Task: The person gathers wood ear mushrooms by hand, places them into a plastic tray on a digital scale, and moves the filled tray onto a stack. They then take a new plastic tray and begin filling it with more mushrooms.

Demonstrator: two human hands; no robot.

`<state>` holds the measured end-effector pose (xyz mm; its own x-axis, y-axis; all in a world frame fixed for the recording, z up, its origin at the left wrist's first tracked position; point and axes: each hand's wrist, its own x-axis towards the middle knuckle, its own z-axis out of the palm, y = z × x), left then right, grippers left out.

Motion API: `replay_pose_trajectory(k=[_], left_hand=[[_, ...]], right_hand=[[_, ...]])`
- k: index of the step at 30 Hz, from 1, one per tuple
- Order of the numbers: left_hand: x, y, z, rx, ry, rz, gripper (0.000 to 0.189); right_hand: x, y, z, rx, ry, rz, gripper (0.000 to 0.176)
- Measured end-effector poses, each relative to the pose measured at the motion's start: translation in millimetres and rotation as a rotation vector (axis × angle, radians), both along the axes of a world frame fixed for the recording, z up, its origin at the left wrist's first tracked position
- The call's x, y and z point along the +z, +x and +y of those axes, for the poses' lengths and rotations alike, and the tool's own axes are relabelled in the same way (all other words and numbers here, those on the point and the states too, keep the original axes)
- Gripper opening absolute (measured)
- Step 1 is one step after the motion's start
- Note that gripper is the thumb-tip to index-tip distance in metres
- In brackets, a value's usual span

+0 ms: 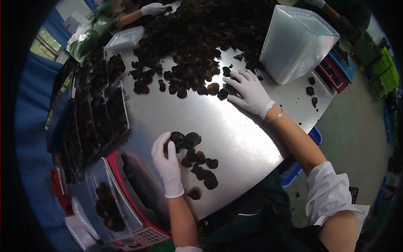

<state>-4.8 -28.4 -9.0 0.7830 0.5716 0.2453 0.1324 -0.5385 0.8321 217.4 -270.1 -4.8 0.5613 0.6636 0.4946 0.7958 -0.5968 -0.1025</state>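
White gloves cover both of my hands. My left hand is at the left of a small group of dark, rounded, fungus-like pieces, its thumb and fingers apart around the edge of one dark piece. Whether it grips that piece is unclear. Farther forward and right, my right hand lies palm down with its fingers spread, beside the near edge of a big dark pile on the metal table. A dark piece sits near its thumb; whatever is under the palm is hidden.
Stacked clear trays stand at the right by a red scale. Filled trays line the left. A pink scale holds a part-filled tray at lower left. Co-workers' gloved hands show at the top.
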Motion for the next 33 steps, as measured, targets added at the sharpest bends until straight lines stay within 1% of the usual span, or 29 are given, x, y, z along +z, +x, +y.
replay_pose_trajectory(k=[1,3,4,5,7,11,13,14,15,16,17,19,20,21,22,23,24,25,27,29,31,33], left_hand=[[0.3,0.3,-0.6,-0.002,0.002,0.004,0.025],[1.4,1.2,-1.2,-0.005,-0.003,0.010,0.024],[1.9,1.9,-1.1,-0.013,-0.003,0.009,0.024],[1.8,1.3,-1.3,-0.003,-0.011,0.012,0.024],[1.3,1.5,-1.6,-0.002,-0.029,0.009,0.024],[-0.5,0.7,2.1,-0.022,-0.063,-0.015,0.024],[-4.6,1.1,3.1,-0.019,-0.053,-0.025,0.024],[-2.5,0.8,2.0,-0.026,0.043,0.001,0.023],[-3.0,1.1,2.7,-0.038,0.041,-0.008,0.024],[-4.6,1.5,3.4,-0.039,0.040,-0.003,0.024],[-5.7,1.6,3.1,-0.033,0.042,0.002,0.024],[-4.8,2.6,0.6,-0.040,0.082,0.004,0.024],[-4.9,2.6,0.3,-0.033,0.091,0.017,0.025],[-5.4,1.6,0.1,-0.025,0.101,0.033,0.025],[-6.7,1.1,-0.2,-0.035,0.123,0.022,0.025],[-7.2,0.4,-1.3,-0.042,0.131,0.019,0.025],[-7.2,-0.2,-1.6,-0.039,0.145,0.021,0.025],[-6.8,-0.3,-1.5,-0.034,0.160,0.025,0.024],[-7.9,-1.4,-1.8,-0.027,0.132,0.013,0.023],[-8.9,-1.5,-2.0,-0.015,0.097,0.000,0.022],[-9.9,-0.8,-2.1,-0.011,0.131,0.012,0.022],[-11.4,0.6,-1.3,-0.008,0.143,0.006,0.022]], right_hand=[[1.0,2.3,0.8,-0.002,0.002,0.004,0.046],[4.0,1.2,-2.4,-0.103,-0.081,0.267,0.026],[-4.1,-0.9,-9.8,-0.104,0.013,0.163,0.018],[-4.2,-7.2,-21.8,-0.111,0.010,0.160,0.018],[-3.7,-26.8,-53.0,-0.273,0.038,0.124,0.017],[-4.5,-70.0,-128.7,-0.639,-0.057,0.133,0.015],[-11.7,-85.5,-174.8,-0.725,-0.027,0.051,0.014],[-13.0,-92.7,-194.5,-0.795,-0.028,0.015,0.014],[-13.5,-98.0,-212.5,-0.861,-0.027,-0.026,0.013],[-12.1,-102.6,-226.3,-0.944,-0.001,0.002,0.014],[-11.0,-105.7,-234.9,-0.964,0.005,-0.015,0.014],[-4.1,-110.9,-232.7,-0.902,0.092,-0.200,0.020],[-1.9,-112.2,-224.2,-0.852,0.118,-0.105,0.026],[0.5,-113.6,-206.9,-0.738,0.204,-0.057,0.028],[-9.9,-111.5,-194.5,-0.622,0.206,0.066,0.039],[4.2,-116.5,-173.0,-0.508,0.153,0.252,0.050],[4.2,-110.8,-160.9,-0.439,0.072,0.359,0.062],[1.2,-100.4,-157.2,-0.442,0.084,0.358,0.062],[-11.0,-63.2,-159.7,-0.680,-0.114,0.109,0.070],[-15.5,-11.8,-188.0,-0.809,-0.041,-0.124,0.081],[-29.2,34.2,-219.5,-0.975,-0.032,-0.235,0.077],[-20.7,57.1,-245.5,-0.726,0.232,0.211,0.061]])
